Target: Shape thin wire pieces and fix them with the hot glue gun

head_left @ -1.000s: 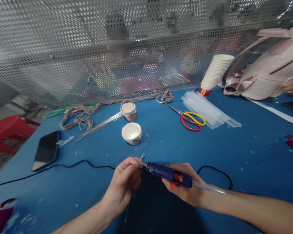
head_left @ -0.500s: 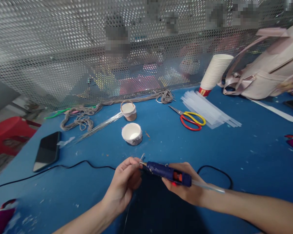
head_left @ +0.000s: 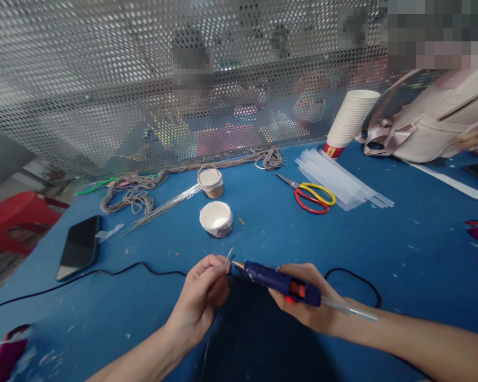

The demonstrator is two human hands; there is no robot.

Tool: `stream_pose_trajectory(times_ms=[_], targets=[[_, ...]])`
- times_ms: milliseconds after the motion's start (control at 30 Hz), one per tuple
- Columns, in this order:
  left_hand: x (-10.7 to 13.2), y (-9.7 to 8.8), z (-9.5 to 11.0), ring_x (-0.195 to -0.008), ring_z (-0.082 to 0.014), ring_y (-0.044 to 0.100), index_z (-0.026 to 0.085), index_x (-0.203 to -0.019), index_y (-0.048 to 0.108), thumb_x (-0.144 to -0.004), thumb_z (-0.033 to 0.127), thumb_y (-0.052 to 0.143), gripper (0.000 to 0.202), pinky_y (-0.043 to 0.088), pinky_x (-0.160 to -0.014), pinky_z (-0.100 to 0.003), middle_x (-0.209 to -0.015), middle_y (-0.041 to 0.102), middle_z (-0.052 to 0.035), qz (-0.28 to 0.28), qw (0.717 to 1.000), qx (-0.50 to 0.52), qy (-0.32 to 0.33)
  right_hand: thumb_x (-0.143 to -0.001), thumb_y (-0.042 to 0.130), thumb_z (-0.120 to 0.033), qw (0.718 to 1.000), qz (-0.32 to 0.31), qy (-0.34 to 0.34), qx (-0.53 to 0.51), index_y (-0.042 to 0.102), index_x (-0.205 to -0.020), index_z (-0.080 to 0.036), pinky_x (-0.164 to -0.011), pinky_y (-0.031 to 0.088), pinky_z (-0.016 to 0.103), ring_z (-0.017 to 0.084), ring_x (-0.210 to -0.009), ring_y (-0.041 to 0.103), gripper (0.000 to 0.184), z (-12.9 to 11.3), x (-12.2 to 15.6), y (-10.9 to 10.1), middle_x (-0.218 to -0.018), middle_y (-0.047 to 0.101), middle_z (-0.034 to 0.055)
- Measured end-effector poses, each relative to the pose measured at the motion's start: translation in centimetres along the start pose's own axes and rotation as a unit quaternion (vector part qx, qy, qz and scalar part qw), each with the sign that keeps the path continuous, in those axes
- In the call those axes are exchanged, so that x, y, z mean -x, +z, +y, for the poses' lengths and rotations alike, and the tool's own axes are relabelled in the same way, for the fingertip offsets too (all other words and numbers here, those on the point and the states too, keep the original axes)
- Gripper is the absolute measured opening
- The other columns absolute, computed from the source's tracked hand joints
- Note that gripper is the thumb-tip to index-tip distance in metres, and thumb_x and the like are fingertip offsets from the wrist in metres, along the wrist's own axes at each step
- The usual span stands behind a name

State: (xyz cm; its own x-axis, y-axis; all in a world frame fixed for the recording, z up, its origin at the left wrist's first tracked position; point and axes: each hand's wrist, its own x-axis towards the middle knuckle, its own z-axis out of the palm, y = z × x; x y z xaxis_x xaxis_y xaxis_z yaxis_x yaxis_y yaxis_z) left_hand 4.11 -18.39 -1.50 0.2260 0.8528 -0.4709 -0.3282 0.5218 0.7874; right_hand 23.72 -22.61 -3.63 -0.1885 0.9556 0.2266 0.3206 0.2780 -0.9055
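My right hand (head_left: 306, 297) is wrapped round a dark blue glue gun (head_left: 271, 278), its nozzle pointing left. A clear glue stick (head_left: 354, 309) sticks out of the gun's back end. Closed in a pinch, my left hand (head_left: 205, 289) holds a thin pale strip (head_left: 228, 257) that rises from the fingertips; its lower part is hidden. The nozzle is close to the strip, with a small gap between them. Beyond my hands sits a short white cup (head_left: 216, 218) with a wrapped outside. Behind it is a small handled bucket (head_left: 211, 183) with a brown lower part.
Red-and-yellow scissors (head_left: 310, 198) lie beside translucent strips (head_left: 338, 180). Stacked paper cups (head_left: 352, 119) lean near a pale bag (head_left: 434, 124). Grey cord (head_left: 131, 193), thin wires (head_left: 163, 208) and a phone (head_left: 79, 248) lie left. A black cable (head_left: 119, 271) crosses the blue table. Perforated metal (head_left: 123, 106) stands behind.
The glue gun in my right hand has drawn back slightly to the right, so its nozzle is now apart from the strip. My left hand keeps its pinch, nearly in place.
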Motion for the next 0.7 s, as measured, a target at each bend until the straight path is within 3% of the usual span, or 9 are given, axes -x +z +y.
stream_pose_trajectory(times_ms=[433, 700], targets=[[0.16, 0.39, -0.19, -0.035, 0.0009, 0.022, 0.015, -0.057, 0.055, -0.061, 0.024, 0.075, 0.022, 0.018, -0.035, -0.015, -0.057, 0.05, 0.0067, 0.018, 1.0, 0.001, 0.0, -0.074, 0.053, -0.022, 0.999, -0.012, 0.033, 0.02, 0.033, -0.054, -0.02, -0.049, 0.029, 0.022, 0.007, -0.046, 0.031, 0.029, -0.64, -0.36, 0.58, -0.049, 0.035, -0.0067], [0.26, 0.53, -0.09, -0.033, 0.0018, 0.019, 0.015, -0.056, 0.054, -0.06, 0.026, 0.074, 0.024, 0.016, -0.034, -0.015, -0.051, 0.045, 0.0084, 0.015, 1.0, -0.005, -0.001, -0.074, 0.055, -0.02, 0.999, -0.008, 0.01, 0.037, 0.037, -0.054, -0.021, -0.048, 0.031, 0.022, 0.008, -0.044, 0.034, 0.027, -0.38, -0.25, 0.64, -0.047, 0.038, -0.0067]])
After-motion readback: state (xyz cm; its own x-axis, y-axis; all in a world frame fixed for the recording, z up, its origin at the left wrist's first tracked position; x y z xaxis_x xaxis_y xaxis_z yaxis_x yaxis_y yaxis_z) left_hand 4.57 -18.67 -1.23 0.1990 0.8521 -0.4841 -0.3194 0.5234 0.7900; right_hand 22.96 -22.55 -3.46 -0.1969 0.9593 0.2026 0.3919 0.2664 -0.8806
